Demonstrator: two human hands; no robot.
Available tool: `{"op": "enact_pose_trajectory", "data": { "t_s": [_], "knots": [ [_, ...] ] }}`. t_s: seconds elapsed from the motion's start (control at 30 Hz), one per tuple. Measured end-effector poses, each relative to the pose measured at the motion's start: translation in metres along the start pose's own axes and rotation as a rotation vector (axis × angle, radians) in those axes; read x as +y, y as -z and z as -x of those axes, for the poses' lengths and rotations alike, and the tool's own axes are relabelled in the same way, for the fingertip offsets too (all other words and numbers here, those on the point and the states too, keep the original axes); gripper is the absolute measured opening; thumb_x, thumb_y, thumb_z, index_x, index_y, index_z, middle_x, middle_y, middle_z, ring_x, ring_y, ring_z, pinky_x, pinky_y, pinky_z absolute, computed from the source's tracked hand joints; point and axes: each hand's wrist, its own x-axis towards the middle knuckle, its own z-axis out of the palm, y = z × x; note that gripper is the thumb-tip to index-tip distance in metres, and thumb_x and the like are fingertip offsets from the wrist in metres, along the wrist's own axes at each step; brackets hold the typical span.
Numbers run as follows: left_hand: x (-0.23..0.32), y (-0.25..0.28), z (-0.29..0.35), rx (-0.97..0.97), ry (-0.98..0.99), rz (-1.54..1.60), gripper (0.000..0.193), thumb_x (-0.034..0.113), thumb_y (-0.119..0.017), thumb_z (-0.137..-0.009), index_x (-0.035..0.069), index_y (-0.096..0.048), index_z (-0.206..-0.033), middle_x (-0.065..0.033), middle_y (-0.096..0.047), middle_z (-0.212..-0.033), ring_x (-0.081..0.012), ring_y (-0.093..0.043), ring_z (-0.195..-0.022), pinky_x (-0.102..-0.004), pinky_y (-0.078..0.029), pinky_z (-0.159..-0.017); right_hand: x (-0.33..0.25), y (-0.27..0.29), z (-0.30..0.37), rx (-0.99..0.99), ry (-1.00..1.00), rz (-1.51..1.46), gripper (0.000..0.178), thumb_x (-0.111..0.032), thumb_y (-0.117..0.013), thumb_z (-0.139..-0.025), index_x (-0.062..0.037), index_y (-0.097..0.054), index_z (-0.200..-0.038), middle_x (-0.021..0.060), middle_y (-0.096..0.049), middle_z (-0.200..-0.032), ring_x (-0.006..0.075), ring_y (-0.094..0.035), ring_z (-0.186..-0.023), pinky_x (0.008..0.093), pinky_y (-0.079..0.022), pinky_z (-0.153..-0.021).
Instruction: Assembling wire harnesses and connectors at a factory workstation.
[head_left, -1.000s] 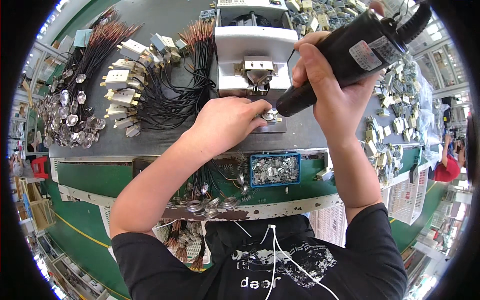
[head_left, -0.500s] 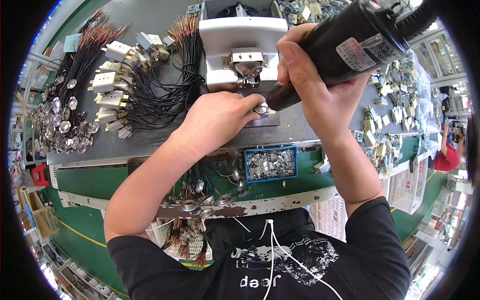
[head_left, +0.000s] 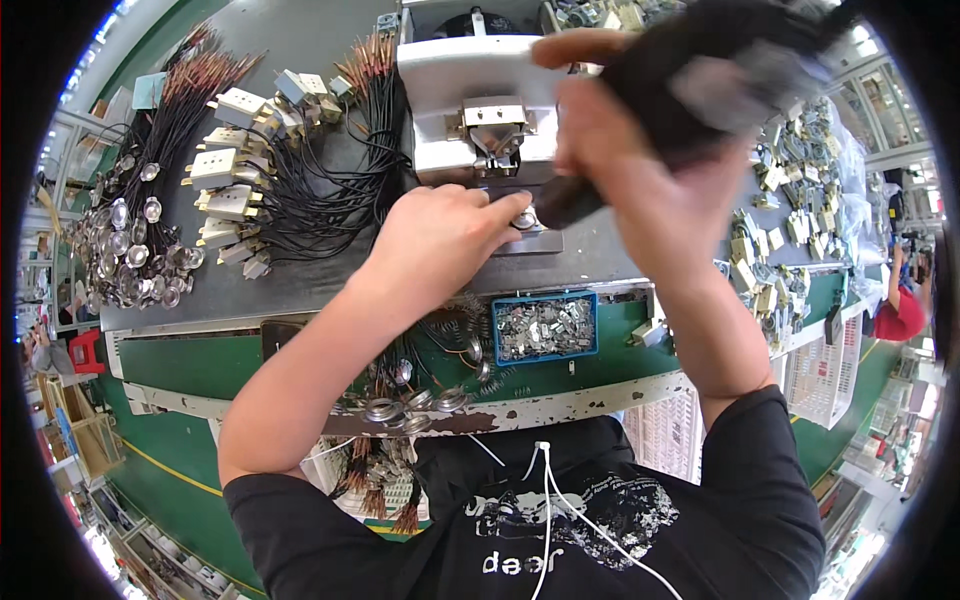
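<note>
My right hand (head_left: pixel 640 175) grips a black electric screwdriver (head_left: pixel 690 90), blurred with motion, its tip pointing down at a small round metal part (head_left: pixel 522 218). My left hand (head_left: pixel 440 235) pinches that part on a metal plate below a white fixture (head_left: pixel 470 100) with a metal clamp. Both hands meet just in front of the fixture.
Black wired cream connectors (head_left: pixel 235 195) and round metal discs (head_left: pixel 135 260) lie at left. A blue tray of small metal pieces (head_left: pixel 545 328) sits at the bench's near edge. More cream parts (head_left: pixel 775 250) pile at right. Another person in red (head_left: pixel 900 315) is far right.
The view has shifted, so the fixture sits lower in the picture. My right hand with the screwdriver is blurred and moving by the part; my left hand stays pinched on it.
</note>
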Motion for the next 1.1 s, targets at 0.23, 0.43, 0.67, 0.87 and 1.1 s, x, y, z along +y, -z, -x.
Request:
{"op": "enact_pose_trajectory", "data": {
  "t_s": [0.23, 0.43, 0.67, 0.87, 1.1],
  "knots": [
    [0.037, -0.008, 0.012, -0.163, -0.359, 0.133, 0.008, 0.013, -0.066, -0.081, 0.014, -0.067, -0.089, -0.0001, -0.06, -0.086, -0.0193, -0.063, -0.089, -0.0343, -0.047, -0.077, -0.038, 0.023, -0.026, -0.074, 0.244, -0.191, 0.024, -0.015, -0.06, -0.103, 0.0074, -0.064, -0.111, 0.0085, -0.063, -0.073, 0.0137, -0.057, -0.059, 0.0254, -0.046, -0.057],
    [0.046, -0.022, 0.018, -0.167, -0.409, 0.05, 0.007, 0.017, -0.067, -0.079, 0.014, -0.064, -0.084, -0.0001, -0.057, -0.087, -0.0171, -0.06, -0.088, -0.0326, -0.047, -0.078, -0.01, -0.025, -0.04, 0.237, 0.17, -0.039, 0.018, -0.005, -0.071, -0.093, 0.0031, -0.063, -0.107, 0.0061, -0.065, -0.074, 0.0131, -0.061, -0.056, 0.0269, -0.051, -0.054],
    [0.044, -0.02, 0.015, -0.18, -0.363, 0.298, 0.012, 0.012, -0.068, -0.078, 0.007, -0.066, -0.089, -0.0069, -0.064, -0.077, -0.0268, -0.068, -0.081, -0.0411, -0.052, -0.073, 0.019, -0.019, -0.043, 0.113, 0.301, -0.135, 0.016, 0.0, -0.075, -0.092, 0.0059, -0.066, -0.104, 0.012, -0.069, -0.084, 0.016, -0.066, -0.061, 0.0288, -0.054, -0.057],
    [0.041, -0.02, 0.013, -0.257, -0.368, 0.301, 0.018, 0.016, -0.068, -0.079, 0.008, -0.064, -0.094, -0.0064, -0.061, -0.08, -0.0273, -0.066, -0.084, -0.0414, -0.052, -0.076, 0.017, -0.028, -0.043, 0.116, 0.334, -0.064, 0.015, 0.004, -0.072, -0.093, 0.0056, -0.064, -0.105, 0.0108, -0.07, -0.086, 0.0152, -0.066, -0.062, 0.0289, -0.055, -0.057],
    [0.037, -0.025, 0.014, -0.13, -0.416, 0.373, 0.012, 0.01, -0.068, -0.078, 0.005, -0.067, -0.09, -0.0105, -0.066, -0.083, -0.0299, -0.068, -0.086, -0.0431, -0.054, -0.077, 0.011, -0.04, -0.051, 0.122, 0.288, -0.097, 0.02, 0.007, -0.072, -0.09, 0.0031, -0.06, -0.104, 0.0106, -0.071, -0.09, 0.0142, -0.066, -0.063, 0.0278, -0.054, -0.055]
  ]
}}
